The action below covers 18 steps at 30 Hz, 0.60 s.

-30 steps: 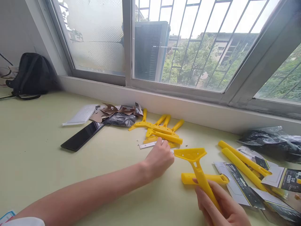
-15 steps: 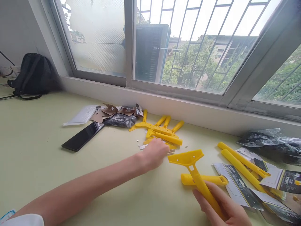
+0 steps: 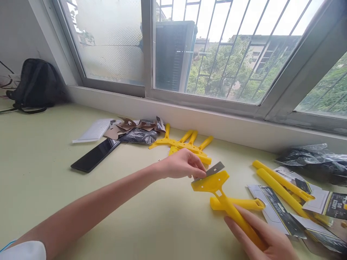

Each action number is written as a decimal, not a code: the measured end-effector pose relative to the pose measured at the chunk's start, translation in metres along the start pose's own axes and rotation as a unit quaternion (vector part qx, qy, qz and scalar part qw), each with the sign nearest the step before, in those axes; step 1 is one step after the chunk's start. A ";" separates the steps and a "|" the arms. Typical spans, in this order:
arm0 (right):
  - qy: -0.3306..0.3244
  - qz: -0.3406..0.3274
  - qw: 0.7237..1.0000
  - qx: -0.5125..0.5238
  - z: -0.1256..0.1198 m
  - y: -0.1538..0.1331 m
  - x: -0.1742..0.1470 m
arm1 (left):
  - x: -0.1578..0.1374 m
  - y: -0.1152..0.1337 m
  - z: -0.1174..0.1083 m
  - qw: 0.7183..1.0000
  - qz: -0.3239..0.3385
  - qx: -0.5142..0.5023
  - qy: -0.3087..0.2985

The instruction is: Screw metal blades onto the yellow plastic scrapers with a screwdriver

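Note:
My left hand pinches a flat grey metal scraper blade with two small holes near its far end. The blade lies along the top edge of a yellow scraper's wide head, overlapping it from my view. Around the handle of that yellow scraper my right hand is closed, with the head tilted up and away from me. Behind the held scraper, another yellow handle lies on the table. Several yellow scrapers lie in a group just beyond my left hand, which partly hides them.
A black phone lies left, near torn packaging and a white bubble mailer. On the right are yellow handles, printed cards and a black plastic bag. A black backpack stands far left, by the window wall.
My left hand has come up and right from the scraper group, bringing the blade to the held scraper's head. My right hand keeps its hold, nearly still.

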State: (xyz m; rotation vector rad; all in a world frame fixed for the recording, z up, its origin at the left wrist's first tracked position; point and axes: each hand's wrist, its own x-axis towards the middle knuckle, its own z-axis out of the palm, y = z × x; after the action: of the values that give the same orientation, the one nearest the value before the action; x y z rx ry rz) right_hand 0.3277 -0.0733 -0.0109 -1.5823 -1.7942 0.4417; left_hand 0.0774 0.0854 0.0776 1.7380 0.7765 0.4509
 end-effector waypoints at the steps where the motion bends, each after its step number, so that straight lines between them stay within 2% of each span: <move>1: 0.000 -0.005 1.000 -0.007 0.000 0.001 0.000 | 0.000 0.001 0.000 1.000 -0.003 0.003 0.003; 5: 0.010 -0.015 1.000 -0.021 0.001 0.000 -0.001 | -0.004 0.009 -0.007 0.998 0.017 0.047 0.040; 8: 0.018 -0.022 0.999 -0.024 0.001 -0.003 0.000 | -0.006 0.009 -0.008 0.998 0.013 0.055 0.028; 11: 0.016 -0.028 0.999 -0.022 0.001 -0.004 0.000 | -0.005 0.002 0.000 0.998 -0.010 0.068 0.001; 18: 0.024 -0.032 0.999 -0.025 0.002 0.000 -0.001 | -0.004 -0.009 0.016 0.996 0.006 0.088 0.020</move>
State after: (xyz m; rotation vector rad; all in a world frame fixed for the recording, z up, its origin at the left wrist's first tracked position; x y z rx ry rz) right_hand 0.3267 -0.0739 -0.0128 -1.5510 -1.8268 0.3291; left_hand 0.0829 0.0728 0.0645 1.9021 0.8556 0.4365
